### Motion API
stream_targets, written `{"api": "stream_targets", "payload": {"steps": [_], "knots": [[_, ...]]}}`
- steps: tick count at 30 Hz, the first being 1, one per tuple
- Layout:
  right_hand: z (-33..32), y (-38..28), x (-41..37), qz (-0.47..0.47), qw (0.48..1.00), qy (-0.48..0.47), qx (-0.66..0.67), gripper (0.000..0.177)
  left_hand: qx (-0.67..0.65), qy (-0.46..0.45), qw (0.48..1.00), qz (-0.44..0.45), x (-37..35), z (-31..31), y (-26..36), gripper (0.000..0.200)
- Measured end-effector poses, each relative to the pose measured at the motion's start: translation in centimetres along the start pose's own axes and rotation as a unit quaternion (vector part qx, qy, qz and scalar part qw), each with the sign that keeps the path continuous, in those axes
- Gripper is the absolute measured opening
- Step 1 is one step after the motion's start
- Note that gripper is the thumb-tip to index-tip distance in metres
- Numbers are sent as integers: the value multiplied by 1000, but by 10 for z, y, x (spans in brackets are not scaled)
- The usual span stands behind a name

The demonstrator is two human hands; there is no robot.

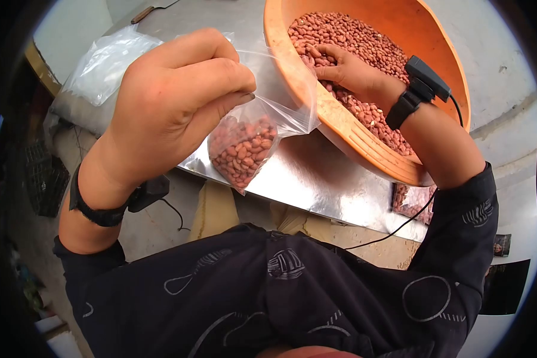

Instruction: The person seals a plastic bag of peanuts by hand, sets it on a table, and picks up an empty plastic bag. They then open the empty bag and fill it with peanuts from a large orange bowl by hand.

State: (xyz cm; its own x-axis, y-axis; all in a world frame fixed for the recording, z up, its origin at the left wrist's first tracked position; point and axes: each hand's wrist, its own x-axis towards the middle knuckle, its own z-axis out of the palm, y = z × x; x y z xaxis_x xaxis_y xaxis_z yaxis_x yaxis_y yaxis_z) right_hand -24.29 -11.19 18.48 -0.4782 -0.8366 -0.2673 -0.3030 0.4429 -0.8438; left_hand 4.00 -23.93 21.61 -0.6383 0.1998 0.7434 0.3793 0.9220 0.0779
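Note:
My left hand [182, 98] pinches the top edge of a clear plastic bag [292, 116], its thumb and fingers pressed together. Reddish-brown peanuts [243, 149] fill the lower part of this bag, which hangs in front of the table edge. To the right, my right hand [358, 74] reaches over the rim of an orange basin [346, 128]. Its fingers curl around some of the loose peanuts [364, 36] heaped inside, and the fingertips are partly hidden among them.
A stack of clear plastic bags [110, 65] lies on the left of the metal table [316, 179]. Behind it is a knife with a wooden handle [143, 14]. A filled bag of peanuts [413, 200] sits below the basin, near the table edge. Each wrist wears a strapped, cabled device.

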Motion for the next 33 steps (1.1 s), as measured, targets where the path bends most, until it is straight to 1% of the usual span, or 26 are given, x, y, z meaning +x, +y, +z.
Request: {"api": "stream_targets", "payload": {"steps": [1,2,5,6,9,10,13,14,17,18,21,23,24,25,26,27,28,31,32,33], "knots": [[2,-1,5,-17,1000,17,7,39,0,2,1000,2,0,0,0,14],[3,0,9,-33,999,37,16,12,0,5,1000,4,0,0,0,14],[-3,6,23,-55,995,83,25,7,-6,5,1000,4,0,0,1,14],[-5,1,19,-54,995,89,9,7,-2,5,1000,5,0,-1,1,14],[-24,-8,15,-78,995,63,-16,8,7,2,1000,4,0,-2,3,14],[-34,-8,17,-91,995,37,0,8,10,1,1000,2,-1,-2,3,14],[-49,-13,12,-106,992,55,-31,8,12,-1,1000,-3,-1,-1,4,14],[-51,-16,8,-113,992,53,-6,8,11,-2,1000,-5,-1,-1,3,14],[-48,-44,-6,-181,983,21,-17,6,9,1,1000,-1,0,0,3,14],[-29,-67,-20,-195,978,71,4,10,13,-1,1000,-3,1,0,3,14],[-11,-101,-38,-188,972,-131,58,3,17,-3,1000,-9,2,1,3,13],[17,-117,-56,-208,965,-161,-6,6,12,1,1000,-8,3,1,3,13],[27,-119,-57,-198,964,-178,-27,4,12,2,1000,-7,2,1,3,13],[37,-124,-62,-198,959,-181,-94,4,12,3,1000,-7,2,0,4,13],[45,-125,-60,-196,955,-178,-134,3,12,4,1000,-6,2,0,4,13],[50,-124,-58,-193,950,-176,-173,6,11,4,1000,-3,2,-1,5,13],[52,-112,-52,-239,936,-197,-170,12,11,4,1000,-1,2,-2,5,13],[66,-112,-56,-212,941,-178,-195,22,19,1,1000,4,2,-4,5,13],[70,-115,-59,-207,935,-151,-244,34,23,-1,1000,5,1,-4,5,12],[70,-114,-58,-219,923,-148,-279,34,30,-7,1000,3,1,-5,4,12]]}}
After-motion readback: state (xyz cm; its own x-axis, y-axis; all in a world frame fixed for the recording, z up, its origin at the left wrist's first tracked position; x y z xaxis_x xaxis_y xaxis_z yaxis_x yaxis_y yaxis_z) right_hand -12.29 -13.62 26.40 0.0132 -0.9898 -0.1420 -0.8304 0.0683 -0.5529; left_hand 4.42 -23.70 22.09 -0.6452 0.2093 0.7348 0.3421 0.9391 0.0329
